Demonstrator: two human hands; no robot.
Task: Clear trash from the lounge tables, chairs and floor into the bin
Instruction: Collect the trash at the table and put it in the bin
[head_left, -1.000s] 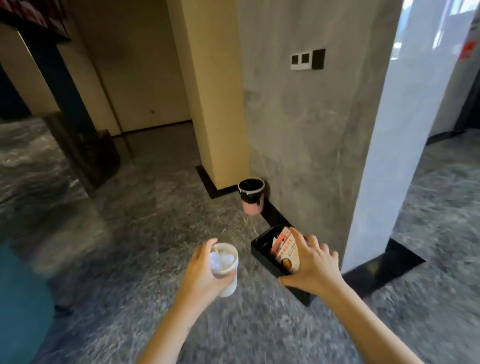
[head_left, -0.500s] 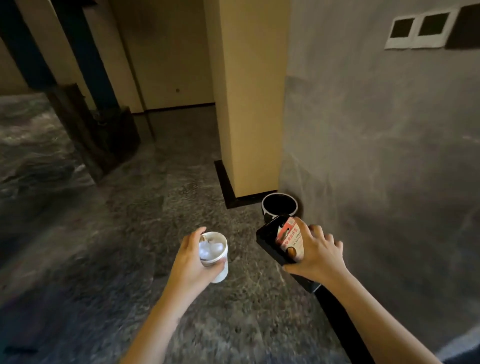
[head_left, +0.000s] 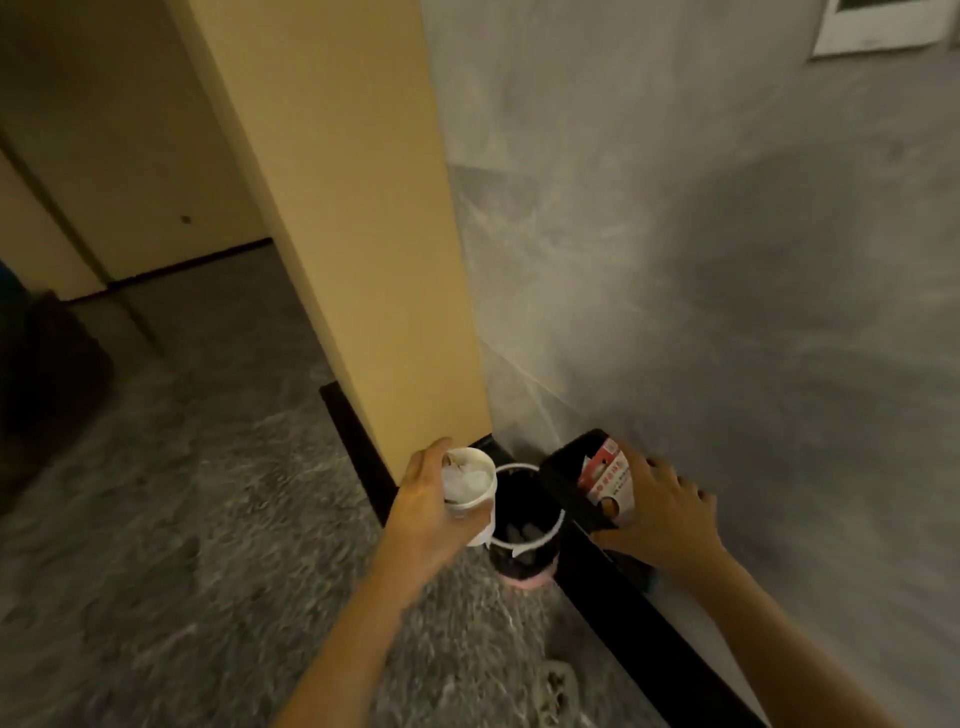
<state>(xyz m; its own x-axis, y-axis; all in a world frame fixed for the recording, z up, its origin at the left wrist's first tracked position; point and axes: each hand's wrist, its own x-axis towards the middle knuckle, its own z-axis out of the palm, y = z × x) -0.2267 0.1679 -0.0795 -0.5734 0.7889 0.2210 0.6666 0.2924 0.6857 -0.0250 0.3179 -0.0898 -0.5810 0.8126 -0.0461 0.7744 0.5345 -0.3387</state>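
by the bin (head_left: 522, 566), left hand (head_left: 431, 514) grips a white cup (head_left: 480, 525); right hand (head_left: 660, 514) clasps a black tray (head_left: 563, 473); packet (head_left: 605, 480) print unreadable.

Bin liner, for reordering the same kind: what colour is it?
The bin liner is black; the head view shows it.

Dim, warm light — soft shadows. Motion blur smears floor (head_left: 182, 545) left of cup (head_left: 467, 486) in left hand (head_left: 423, 519); wall (head_left: 701, 286) above tray (head_left: 563, 486) in right hand (head_left: 660, 514) soft, edges bowed.
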